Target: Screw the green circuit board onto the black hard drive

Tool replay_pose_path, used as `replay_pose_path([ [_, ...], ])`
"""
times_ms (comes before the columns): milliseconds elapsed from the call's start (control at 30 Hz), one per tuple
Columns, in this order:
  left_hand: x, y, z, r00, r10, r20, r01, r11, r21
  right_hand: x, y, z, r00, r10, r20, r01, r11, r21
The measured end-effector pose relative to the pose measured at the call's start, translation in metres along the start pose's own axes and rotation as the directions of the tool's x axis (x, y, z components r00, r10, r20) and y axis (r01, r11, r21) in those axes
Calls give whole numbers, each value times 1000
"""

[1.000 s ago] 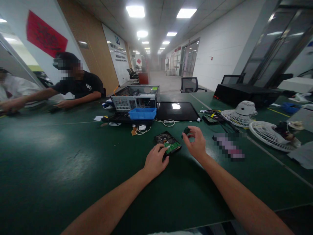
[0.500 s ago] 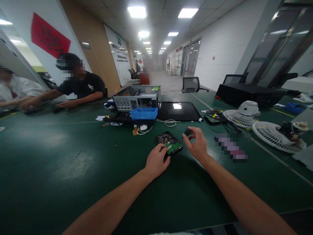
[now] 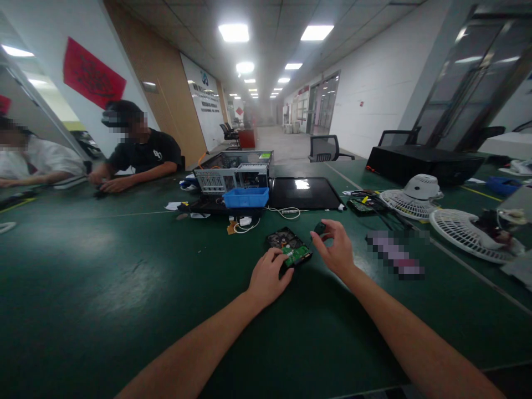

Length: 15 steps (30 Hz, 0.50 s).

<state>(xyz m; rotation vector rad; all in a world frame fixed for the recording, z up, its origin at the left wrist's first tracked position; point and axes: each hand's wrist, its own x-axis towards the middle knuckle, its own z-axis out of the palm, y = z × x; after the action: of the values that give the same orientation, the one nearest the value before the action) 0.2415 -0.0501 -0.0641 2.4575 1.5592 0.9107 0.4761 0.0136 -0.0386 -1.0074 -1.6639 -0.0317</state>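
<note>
A hard drive [image 3: 296, 255] lies on the green table, its green circuit board facing up beside a dark metal casing. My left hand [image 3: 269, 280] grips its near left edge, fingers over the board and thumb at the near side. Just right of the drive, my right hand [image 3: 336, 249] is raised above the table. Its thumb and fingers pinch a small screwdriver [image 3: 320, 228] by its dark green handle; the shaft is too thin and blurred to make out clearly.
Beyond the drive stand a blue bin [image 3: 246, 198], an opened computer case [image 3: 233, 169] and a flat black panel [image 3: 305, 193]. White cable [image 3: 248, 228] lies nearer. Fan parts [image 3: 415, 197], a pixelated object [image 3: 394, 254] and a black box [image 3: 424, 163] are on the right. Two people sit at left.
The view has tilted up slightly. My left hand stays on the hard drive, and my right hand still holds the screwdriver beside it. At left, the dark-shirted person's hands have drawn together.
</note>
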Motion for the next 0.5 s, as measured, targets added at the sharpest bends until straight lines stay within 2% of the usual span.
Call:
replay_pose_path([
  [133,0,-2,3,1000,6,-7,-6,1000,0,0,0,1,999,-30,17,29,999,33],
  [267,1,0,-1,1000,-8,1,8,1000,5,-2,2,3,1000,19,17,-20,998,62],
  [500,-1,6,-7,1000,-19,-1,19,1000,-19,-1,3,3,1000,-14,-11,13,999,-31],
])
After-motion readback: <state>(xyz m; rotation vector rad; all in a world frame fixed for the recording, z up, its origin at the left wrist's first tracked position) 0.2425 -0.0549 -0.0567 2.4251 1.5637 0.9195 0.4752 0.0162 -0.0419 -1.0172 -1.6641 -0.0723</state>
